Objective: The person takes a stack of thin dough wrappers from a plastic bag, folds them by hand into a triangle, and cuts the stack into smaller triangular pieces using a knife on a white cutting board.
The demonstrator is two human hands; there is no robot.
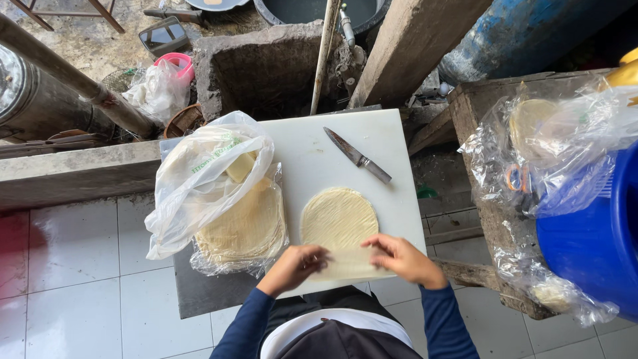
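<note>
Both my hands are down at the near edge of the board [399,153], left hand [296,264] and right hand [401,258] each pinching the folded near flap of the wrapper [339,223], a round pale sheet lying flat on the white board. My fingertips are tucked under the fold, so can't really see them. Just left of it is a stack [246,229] of more sheets, half buried under a crumpled plastic bag [199,179]. Further back a knife [357,156] lies on the board, well clear. A blue tub [591,239] on the right is cut off.
</note>
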